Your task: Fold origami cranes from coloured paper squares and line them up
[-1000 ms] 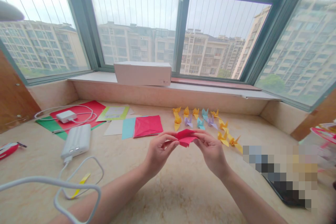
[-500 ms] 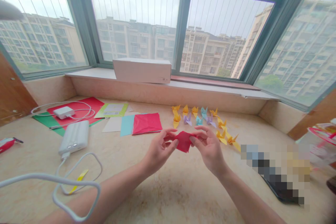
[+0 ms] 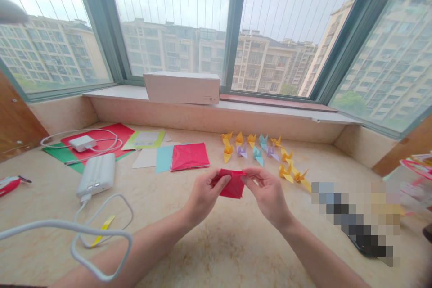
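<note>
A small folded piece of red paper (image 3: pixel 232 185) is held above the counter between my two hands. My left hand (image 3: pixel 206 192) is closed on its left side, the thumb lying across the front face. At the upper right corner my right hand (image 3: pixel 266 189) pinches the edge between thumb and fingers. Behind the hands stand several folded paper cranes (image 3: pixel 258 155) in yellow, blue and purple. A stack of red paper squares (image 3: pixel 190 156) lies beyond my left hand, partly over a light blue sheet (image 3: pixel 164 160).
To the left are a white power bank (image 3: pixel 96 173), a white charger (image 3: pixel 82 143) and a looping white cable (image 3: pixel 101 227). Red and green sheets (image 3: pixel 54 155) lie under the charger. A white box (image 3: pixel 182 89) sits on the window ledge. A pixelated dark phone-like object (image 3: pixel 362 238) is at right.
The red paper has turned from a pointed, tilted position to a squarer one with its top edge level. My left thumb has moved further across its face. The view has shifted slightly.
</note>
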{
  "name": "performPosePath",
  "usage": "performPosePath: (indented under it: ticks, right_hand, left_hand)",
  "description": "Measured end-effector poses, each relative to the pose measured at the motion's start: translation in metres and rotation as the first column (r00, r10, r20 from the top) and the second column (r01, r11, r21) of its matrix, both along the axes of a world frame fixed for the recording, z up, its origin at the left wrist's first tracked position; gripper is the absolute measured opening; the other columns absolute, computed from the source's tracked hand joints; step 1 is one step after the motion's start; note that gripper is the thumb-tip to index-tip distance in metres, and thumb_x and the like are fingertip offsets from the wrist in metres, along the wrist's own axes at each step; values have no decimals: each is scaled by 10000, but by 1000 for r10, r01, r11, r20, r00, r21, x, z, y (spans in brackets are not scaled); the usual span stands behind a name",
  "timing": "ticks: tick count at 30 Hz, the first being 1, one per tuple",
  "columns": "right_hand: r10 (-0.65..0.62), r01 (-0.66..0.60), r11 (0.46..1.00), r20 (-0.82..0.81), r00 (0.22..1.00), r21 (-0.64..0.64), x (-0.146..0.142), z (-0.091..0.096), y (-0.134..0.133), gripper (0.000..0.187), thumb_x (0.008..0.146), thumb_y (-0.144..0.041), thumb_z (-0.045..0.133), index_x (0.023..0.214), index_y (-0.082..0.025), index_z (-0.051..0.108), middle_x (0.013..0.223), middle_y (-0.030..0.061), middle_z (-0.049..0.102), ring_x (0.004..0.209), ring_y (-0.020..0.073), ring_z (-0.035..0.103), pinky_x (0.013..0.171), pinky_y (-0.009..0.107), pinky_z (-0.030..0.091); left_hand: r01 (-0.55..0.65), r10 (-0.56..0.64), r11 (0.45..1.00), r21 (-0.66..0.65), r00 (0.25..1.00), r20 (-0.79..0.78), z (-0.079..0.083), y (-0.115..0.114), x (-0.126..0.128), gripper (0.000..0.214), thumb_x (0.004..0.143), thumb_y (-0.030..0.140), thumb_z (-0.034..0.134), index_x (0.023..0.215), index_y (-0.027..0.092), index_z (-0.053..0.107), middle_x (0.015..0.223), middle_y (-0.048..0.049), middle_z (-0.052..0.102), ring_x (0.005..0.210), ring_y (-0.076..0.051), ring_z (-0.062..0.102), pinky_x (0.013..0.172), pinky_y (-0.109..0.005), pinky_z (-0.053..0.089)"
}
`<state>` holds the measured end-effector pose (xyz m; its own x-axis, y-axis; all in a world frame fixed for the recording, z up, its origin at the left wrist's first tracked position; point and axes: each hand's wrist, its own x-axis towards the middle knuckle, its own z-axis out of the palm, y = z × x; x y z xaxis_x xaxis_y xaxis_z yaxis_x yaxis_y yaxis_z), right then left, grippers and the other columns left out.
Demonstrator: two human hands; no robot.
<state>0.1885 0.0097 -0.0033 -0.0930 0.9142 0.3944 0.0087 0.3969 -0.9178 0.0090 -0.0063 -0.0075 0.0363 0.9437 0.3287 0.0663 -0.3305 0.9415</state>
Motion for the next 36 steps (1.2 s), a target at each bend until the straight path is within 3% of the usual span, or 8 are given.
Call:
performPosePath:
  ticks: [4,9,14,20,31,36]
  right_hand:
    - [58,-58,998,-5,998,-14,1,2,-1,182,840,-366,706,944,-217,719,901,65,757,863,217,690,847,387,536]
    - [73,-76,997,100,992,26,3,3,-1,181,835,-367,711,944,-224,730,931,60,754,875,218,676,850,382,522]
    - [97,-94,995,135,986,-26,9,5,3,179,854,-384,689,883,-211,724,870,43,748,846,209,671,831,361,514]
    - [227,-210,973,210,951,-98,16,16,0,230,896,-407,641,913,-185,699,859,47,731,801,193,663,744,321,514]
    - [62,-68,997,123,990,46,14,7,4,179,849,-394,697,894,-226,654,861,32,711,856,199,660,823,354,518]
    - [110,-109,994,115,987,-13,12,10,1,311,863,-407,681,1112,-224,642,907,50,721,841,202,678,808,353,529]
  left_hand:
    - [-11,11,1000,-3,1000,23,3,-2,0,269,867,403,641,840,140,694,772,-59,730,708,-198,674,649,-279,528]
    - [-14,14,1000,21,1000,-10,4,-3,-1,251,889,384,621,853,149,701,778,-45,724,695,-174,649,628,-253,500]
    - [-31,33,999,23,997,-69,5,-4,0,301,900,408,597,787,143,682,698,-29,676,636,-150,592,579,-230,449]
    - [-40,40,999,7,995,-91,5,-6,0,344,907,447,578,784,140,672,682,-24,663,625,-148,585,581,-234,440]
    - [-44,45,999,19,999,-12,10,-5,0,297,879,428,622,809,148,692,727,-40,696,656,-167,617,601,-245,472]
    - [-6,7,1000,18,999,-45,13,-9,1,355,894,445,596,744,134,683,644,-18,655,588,-138,576,545,-221,433]
